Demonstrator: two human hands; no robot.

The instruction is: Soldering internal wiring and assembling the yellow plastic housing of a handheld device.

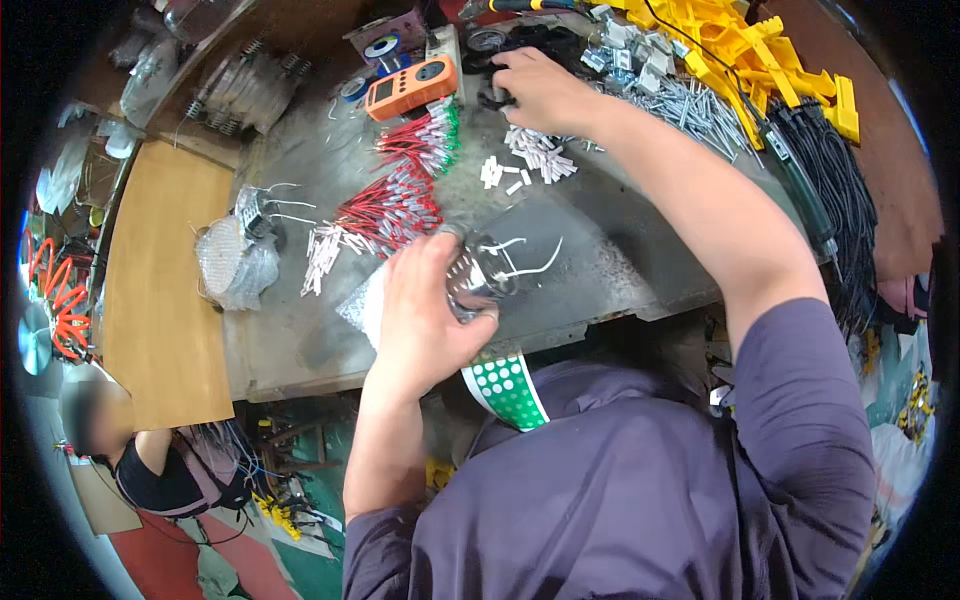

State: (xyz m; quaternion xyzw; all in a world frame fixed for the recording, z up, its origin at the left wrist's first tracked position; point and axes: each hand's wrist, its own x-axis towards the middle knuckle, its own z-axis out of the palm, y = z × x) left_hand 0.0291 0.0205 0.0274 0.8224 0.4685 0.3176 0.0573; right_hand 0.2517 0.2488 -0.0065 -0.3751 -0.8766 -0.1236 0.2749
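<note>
My left hand is closed around a shiny metal part with white wires, held over the near edge of the table; motion blurs it a little. At the back, my right hand reaches into a pile of small black parts, its fingers bent inward. What lies between those fingertips I cannot make out. A similar metal part with white wires rests at the left beside a round piece in bubble wrap. White sleeves lie loose below my right hand.
Red-wired pieces and an orange meter occupy the table's middle and back. Screws, yellow plastic parts, a dark green tool and black cables line the right. Another person is at lower left.
</note>
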